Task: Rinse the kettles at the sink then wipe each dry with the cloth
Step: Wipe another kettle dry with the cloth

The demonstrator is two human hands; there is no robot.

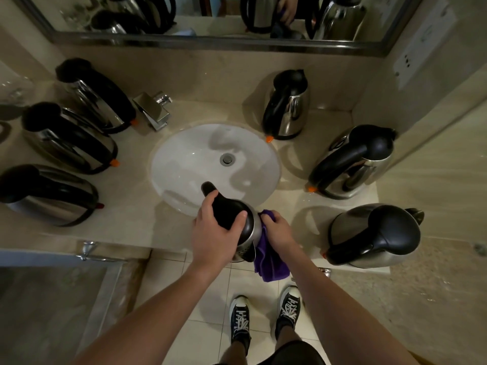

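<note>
The beige stone tabletop runs round a white oval sink, with a chrome tap at its far left and a mirror above. Three steel kettles with black handles stand on the left and three more on the right; which of them have been rinsed or wiped cannot be told, though a few drops seem to lie on the tabletop near the right group. A seventh kettle is held over the near edge of the tabletop, just in front of the sink. The left hand grips its black lid and handle top, fingers curled round it. The right hand presses a purple cloth against the steel side, fingers bunched on the fabric, the rest of the cloth hanging down toward the floor. By the look of it this kettle is past rinsing and in the drying step, so the job appears to be somewhere in its middle, with an unknown number left. No brand or label can be read on any kettle; a white plate on the right wall carries marks too small to make out.
</note>
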